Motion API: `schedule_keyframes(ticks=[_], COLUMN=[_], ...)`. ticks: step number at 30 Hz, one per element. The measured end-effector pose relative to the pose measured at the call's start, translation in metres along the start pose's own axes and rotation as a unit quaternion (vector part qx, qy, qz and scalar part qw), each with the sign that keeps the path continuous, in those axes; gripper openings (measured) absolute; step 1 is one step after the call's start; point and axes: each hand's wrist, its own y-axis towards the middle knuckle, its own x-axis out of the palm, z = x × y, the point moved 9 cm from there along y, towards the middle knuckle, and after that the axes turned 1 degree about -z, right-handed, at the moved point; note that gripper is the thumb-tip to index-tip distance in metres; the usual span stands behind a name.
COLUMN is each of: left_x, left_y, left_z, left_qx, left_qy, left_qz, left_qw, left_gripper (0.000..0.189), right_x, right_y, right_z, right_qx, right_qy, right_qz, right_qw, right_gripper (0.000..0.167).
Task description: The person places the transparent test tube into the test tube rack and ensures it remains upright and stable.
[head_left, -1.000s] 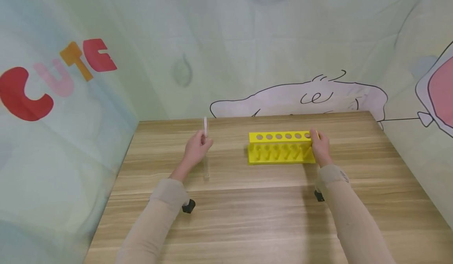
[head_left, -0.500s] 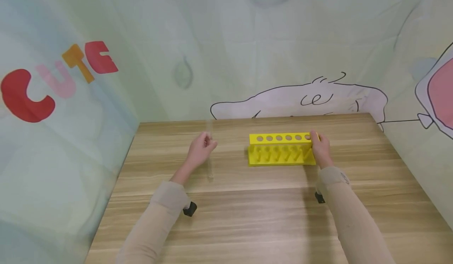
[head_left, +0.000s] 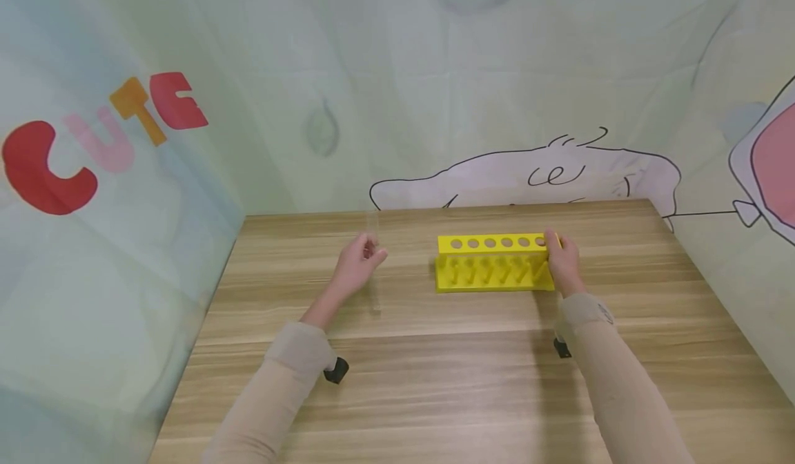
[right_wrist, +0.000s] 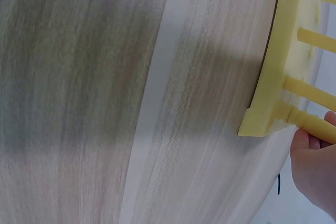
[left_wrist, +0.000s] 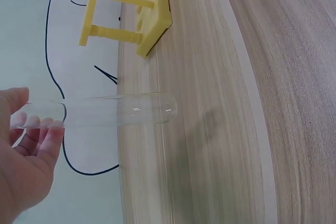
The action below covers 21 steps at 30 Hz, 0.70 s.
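A clear glass test tube [left_wrist: 131, 111] stands roughly upright in my left hand [head_left: 357, 264], pinched between thumb and fingers near its upper part. Its rounded bottom points down over the table, left of a yellow test tube rack [head_left: 493, 284]. My right hand [head_left: 563, 260] grips the rack's right end, thumb on the top bar; in the right wrist view the fingers [right_wrist: 302, 145] curl round the end post. The rack has a row of several holes on top, with pegs below, and no tube stands in it. The rightmost hole is partly hidden by the right thumb.
The wood-grain table [head_left: 435, 381] carries the rack near its back edge. A printed cloth backdrop [head_left: 279, 105] with drawings and letters hangs behind and along the sides. Small black wrist cameras show under both sleeves, the left camera [head_left: 336, 370] being the plainer.
My left hand has moved a little to the right with the test tube, closer to the rack. The right hand and the rack stay in place.
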Motion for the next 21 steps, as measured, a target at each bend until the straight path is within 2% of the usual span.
schedule_keyframes(ticks=[13,21], left_x=[0.004,0.005], left_y=[-0.003,-0.004], left_z=[0.013,0.017], left_qx=[0.01,-0.002], left_qy=[-0.002,-0.012], left_qz=[-0.002,-0.004], left_qw=[0.9999,0.9999], left_gripper=[0.024,0.021], right_x=[0.0,0.0], right_y=[-0.001,-0.001], right_z=[0.002,0.002], right_qx=[0.002,0.007], right_qy=[-0.004,-0.001], right_qz=[-0.01,0.004], right_qw=[0.9999,1.0], right_gripper=[0.07,0.062])
